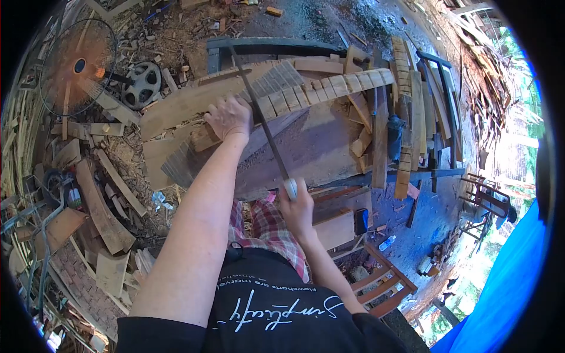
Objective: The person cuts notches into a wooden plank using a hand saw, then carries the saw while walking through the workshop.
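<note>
My right hand [298, 207] is wrapped around the pale handle of a handsaw [271, 139], close in front of my body. Its long narrow blade slants away to the upper left, lying across a curved piece of wood [329, 88]. Several evenly spaced cuts run across that piece, right of the blade. Just left of the blade, my left hand [229, 119] presses on the wood with curled fingers. Underneath lies a wide wooden board [170, 115], along with a dark grooved strip [276, 79]. How deep the blade sits in the wood is hidden.
A round fan [79, 66] and a spoked wheel [141, 85] stand at the upper left. More notched curved pieces [404, 141] lean on the right, near a dark frame [450, 112]. Wood scraps [97, 206] cover the left ground. A slatted wooden chair [385, 282] stands lower right.
</note>
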Demonstrator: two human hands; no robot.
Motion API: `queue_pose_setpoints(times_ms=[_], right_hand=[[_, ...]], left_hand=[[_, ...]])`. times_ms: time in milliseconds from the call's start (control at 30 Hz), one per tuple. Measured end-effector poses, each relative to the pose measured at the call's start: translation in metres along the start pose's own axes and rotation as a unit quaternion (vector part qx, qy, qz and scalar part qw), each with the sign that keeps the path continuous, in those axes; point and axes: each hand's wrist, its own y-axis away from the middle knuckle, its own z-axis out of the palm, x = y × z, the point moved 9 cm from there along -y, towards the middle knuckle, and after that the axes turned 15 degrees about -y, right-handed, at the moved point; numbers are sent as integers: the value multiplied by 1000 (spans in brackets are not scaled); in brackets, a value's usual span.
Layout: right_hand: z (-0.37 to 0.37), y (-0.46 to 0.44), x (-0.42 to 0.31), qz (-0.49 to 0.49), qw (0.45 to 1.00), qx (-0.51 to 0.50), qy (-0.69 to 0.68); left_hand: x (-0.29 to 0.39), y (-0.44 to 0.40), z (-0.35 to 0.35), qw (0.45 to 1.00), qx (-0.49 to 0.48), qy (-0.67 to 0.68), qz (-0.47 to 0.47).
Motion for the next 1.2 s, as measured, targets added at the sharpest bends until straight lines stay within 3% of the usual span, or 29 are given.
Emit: queue_pose_setpoints(times_ms=[167,300,400,500,600,633,767,833,967,1067,1200], right_hand=[[45,-77,-19,-65,992,-13,106],[-2,11,0,-35,999,-11,-11],[-14,30,18,26,999,15,24],[21,-36,-7,-40,997,6,71],[41,-73,-13,-46,995,1,94],[37,-62,-14,-86,992,1,87],[-4,19,5,-44,999,8,31],[-5,16,0,-41,998,6,42],[34,-63,-14,-56,994,-1,89],[42,-73,-12,-64,995,7,72],[1,8,1,-19,999,-1,30]], left_hand=[[-2,0,4,1000,-8,1,-4],[-1,0,2,1000,3,-10,-1],[-2,4,2,1000,19,-3,5],[0,1,0,1000,18,6,6],[-1,1,0,1000,11,4,4],[-1,1,0,1000,14,0,3],[-1,1,3,1000,14,-6,-4],[-2,2,4,1000,3,-5,-4],[0,1,2,1000,0,-5,5],[-1,1,2,1000,15,-9,-2],[-1,1,0,1000,7,-9,-7]])
